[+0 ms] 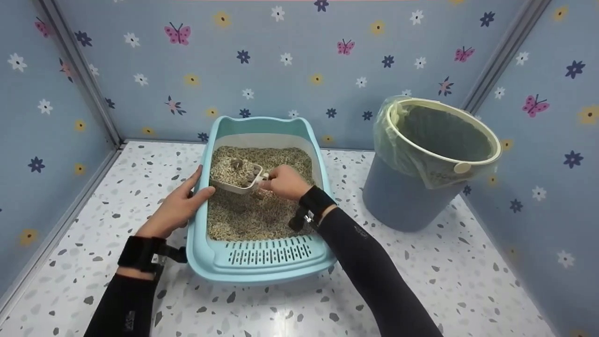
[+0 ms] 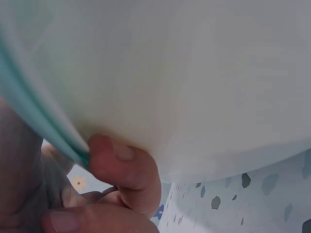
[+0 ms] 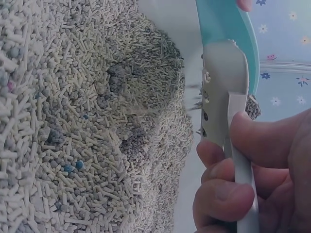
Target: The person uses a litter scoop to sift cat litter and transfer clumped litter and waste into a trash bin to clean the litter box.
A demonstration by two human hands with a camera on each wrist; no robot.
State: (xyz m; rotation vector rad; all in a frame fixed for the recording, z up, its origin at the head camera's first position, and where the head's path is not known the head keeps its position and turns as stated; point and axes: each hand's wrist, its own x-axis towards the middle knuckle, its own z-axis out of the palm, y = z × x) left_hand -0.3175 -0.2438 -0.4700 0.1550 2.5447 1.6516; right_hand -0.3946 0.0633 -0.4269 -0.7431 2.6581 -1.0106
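Observation:
A light-blue litter box [image 1: 200,229] holds tan pellet litter [image 1: 262,224]. My left hand [image 1: 174,211] grips its left rim; in the left wrist view the fingers [image 2: 138,170] curl under the rim's edge. My right hand [image 1: 289,181] holds a white litter scoop [image 1: 233,188] by the handle, over the litter near the left wall. Litter and several dark clumps [image 1: 237,164] lie in the scoop. Blurred streaks of falling grains show beside the holes of the scoop [image 3: 224,68] in the right wrist view. More dark clumps [image 3: 133,141] sit in the litter below.
To the right stands a blue-grey bin [image 1: 402,201] with a cream ring [image 1: 472,161] and a pale green liner bag [image 1: 390,140] folded over its edge. Flower-patterned walls [image 1: 290,37] enclose the speckled floor [image 1: 224,309] at the back and both sides.

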